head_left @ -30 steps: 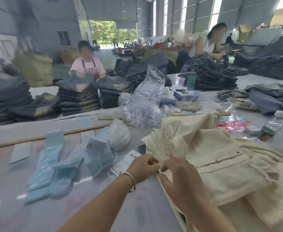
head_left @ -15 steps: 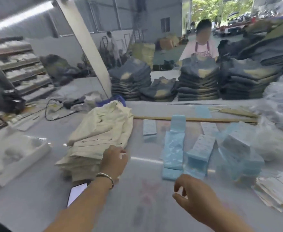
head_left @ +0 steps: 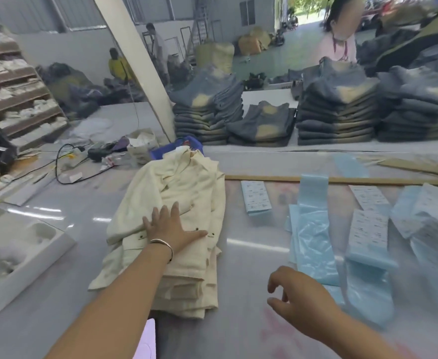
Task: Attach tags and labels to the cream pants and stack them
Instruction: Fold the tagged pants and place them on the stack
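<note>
- Cream cloth: a stack of folded cream pants (head_left: 176, 229) lies on the grey table (head_left: 65, 301), left of centre, its long axis running from the near edge away toward the far side.
- Left hand (head_left: 172, 228) rests flat on top of the stack, fingers straight and spread, palm down, gripping nothing; a bangle sits at the wrist.
- Right hand (head_left: 299, 297) hovers above bare table to the right of the stack, apart from it, fingers loosely curled and holding nothing.
- Pale blue plastic bags (head_left: 313, 237) and sheets of printed labels (head_left: 255, 199) lie further right, nearer the right hand than the left, so that hand seems better placed to reach them.
- Hard to make out: the print on the labels is too small to read, and whether the top pants already carry a tag cannot be told.
- Cut off at the bottom edge: a pale flat object, possibly a phone (head_left: 145, 342), beside the left forearm.
</note>
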Tool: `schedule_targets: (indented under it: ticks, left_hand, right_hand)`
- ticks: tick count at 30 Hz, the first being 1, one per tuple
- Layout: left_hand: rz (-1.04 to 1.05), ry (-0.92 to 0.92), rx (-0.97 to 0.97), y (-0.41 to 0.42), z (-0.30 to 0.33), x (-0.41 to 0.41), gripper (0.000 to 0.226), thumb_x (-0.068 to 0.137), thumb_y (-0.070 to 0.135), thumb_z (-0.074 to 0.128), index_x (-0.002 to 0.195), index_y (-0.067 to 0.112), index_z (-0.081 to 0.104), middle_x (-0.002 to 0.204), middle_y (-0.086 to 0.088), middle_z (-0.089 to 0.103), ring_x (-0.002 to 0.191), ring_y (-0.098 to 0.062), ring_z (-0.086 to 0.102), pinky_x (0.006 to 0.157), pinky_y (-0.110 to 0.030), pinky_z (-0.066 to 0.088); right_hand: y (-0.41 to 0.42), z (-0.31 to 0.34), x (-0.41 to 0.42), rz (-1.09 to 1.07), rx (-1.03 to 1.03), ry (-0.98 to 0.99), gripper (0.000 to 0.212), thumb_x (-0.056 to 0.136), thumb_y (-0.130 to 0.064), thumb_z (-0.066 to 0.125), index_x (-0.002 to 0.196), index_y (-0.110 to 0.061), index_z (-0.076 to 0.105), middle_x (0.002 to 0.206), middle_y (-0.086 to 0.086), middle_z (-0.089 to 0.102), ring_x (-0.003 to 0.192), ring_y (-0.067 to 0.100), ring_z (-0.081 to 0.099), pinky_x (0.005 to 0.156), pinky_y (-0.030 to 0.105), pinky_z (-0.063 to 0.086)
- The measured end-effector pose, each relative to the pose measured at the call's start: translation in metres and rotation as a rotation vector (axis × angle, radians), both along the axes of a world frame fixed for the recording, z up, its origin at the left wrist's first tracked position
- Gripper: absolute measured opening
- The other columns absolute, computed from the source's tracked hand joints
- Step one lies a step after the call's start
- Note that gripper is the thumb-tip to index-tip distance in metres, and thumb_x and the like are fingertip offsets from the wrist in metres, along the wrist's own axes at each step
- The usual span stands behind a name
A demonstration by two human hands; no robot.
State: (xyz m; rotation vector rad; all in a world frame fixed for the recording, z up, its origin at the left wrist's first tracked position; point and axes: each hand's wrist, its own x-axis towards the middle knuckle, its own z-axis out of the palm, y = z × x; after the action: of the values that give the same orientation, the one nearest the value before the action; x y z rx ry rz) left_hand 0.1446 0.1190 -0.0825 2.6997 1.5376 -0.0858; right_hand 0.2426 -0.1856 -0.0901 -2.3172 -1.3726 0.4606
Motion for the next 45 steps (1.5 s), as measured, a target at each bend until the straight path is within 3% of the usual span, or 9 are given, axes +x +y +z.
schedule_targets:
  ticks: [7,12,19,24,28,30,34,39,45]
  left_hand:
    - [0.191,0.243,-0.087,-0.016,0.007,0.049,0.115,0.068,0.071,0.06,0.151,0.01,0.009,0.152,-0.027,0.02,0.14,-0.052,0.012,0.105,-0.068,0.026]
    - [0.112,-0.01,0.015,0.013,0.032,0.043,0.04,0.088,0.028,0.046,0.123,0.012,0.057,0.125,-0.011,0.061,0.114,-0.032,0.058,0.089,-0.033,0.043]
    - [0.246,-0.472,-0.118,0.042,0.074,0.001,0.035,0.088,0.008,0.047,0.12,-0.003,0.058,0.128,-0.025,0.056,0.114,-0.04,0.053,0.089,-0.036,0.042]
    - [-0.053,-0.457,0.03,-0.014,0.124,-0.014,0.02,0.092,0.017,0.049,0.083,0.005,0.061,0.108,-0.026,0.062,0.102,-0.039,0.055,0.075,-0.034,0.034]
    - [-0.279,-0.451,-0.19,-0.124,0.086,-0.005,0.024,0.084,0.025,0.05,0.063,0.017,0.04,0.084,-0.011,0.06,0.091,-0.04,0.056,0.064,-0.032,0.029]
    - [-0.356,-0.453,-0.388,-0.162,0.053,-0.004,0.014,0.082,0.03,0.048,0.078,0.017,0.051,0.083,-0.01,0.064,0.087,-0.031,0.059,0.072,-0.034,0.043]
    - [-0.403,-0.713,-0.65,-0.173,0.017,-0.025,0.014,0.085,0.03,0.059,0.092,0.022,0.068,0.079,0.012,0.068,0.073,-0.002,0.06,0.076,-0.027,0.051]
    - [-0.035,-0.882,0.219,-0.128,0.008,-0.059,0.027,0.083,0.028,0.058,0.102,0.01,0.068,0.099,-0.01,0.066,0.097,-0.032,0.055,0.088,-0.036,0.04]
    - [0.512,-1.177,-0.742,-0.132,0.016,-0.064,0.039,0.084,0.047,0.069,0.102,0.013,0.058,0.1,-0.002,0.065,0.086,-0.019,0.061,0.073,-0.033,0.047]
  right_hand:
    - [0.006,-0.01,0.0,-0.02,-0.046,0.03,0.013,0.088,-0.043,0.056,0.097,-0.035,0.054,0.086,-0.018,0.046,0.075,0.0,0.045,0.075,0.019,0.041]
    - [0.001,-0.009,-0.001,-0.029,-0.061,0.05,0.012,0.087,-0.045,0.057,0.091,-0.04,0.046,0.076,-0.02,0.042,0.067,-0.003,0.043,0.069,0.016,0.036]
    - [0.003,-0.011,0.003,-0.071,-0.072,0.097,0.012,0.086,-0.043,0.059,0.087,-0.04,0.047,0.082,-0.022,0.047,0.073,0.0,0.049,0.073,0.018,0.043]
    - [0.033,0.003,0.014,-0.328,0.331,0.822,0.043,0.079,-0.046,0.073,0.11,-0.02,0.059,0.095,0.0,0.071,0.077,0.01,0.067,0.072,0.031,0.053]
    - [0.064,0.014,0.018,-0.062,0.368,1.611,0.077,0.077,-0.071,0.057,0.138,-0.026,0.047,0.131,0.015,0.06,0.119,0.03,0.059,0.09,0.046,0.051]
    - [0.074,0.011,0.014,-0.11,0.364,1.685,0.065,0.083,-0.059,0.062,0.132,-0.015,0.058,0.128,0.015,0.062,0.116,0.031,0.06,0.098,0.044,0.048]
    - [0.077,-0.009,0.01,-0.432,0.47,1.482,0.044,0.067,0.004,0.063,0.11,-0.001,0.064,0.083,0.021,0.068,0.07,0.032,0.067,0.062,0.037,0.056]
    - [0.066,0.014,0.009,-0.421,0.595,1.331,0.053,0.045,0.006,0.055,0.092,-0.011,0.07,0.079,0.017,0.067,0.066,0.032,0.064,0.056,0.039,0.053]
    - [0.012,0.059,0.026,-0.132,0.678,1.36,0.034,0.055,0.004,0.053,0.08,-0.012,0.07,0.067,0.008,0.063,0.058,0.017,0.062,0.05,0.024,0.049]
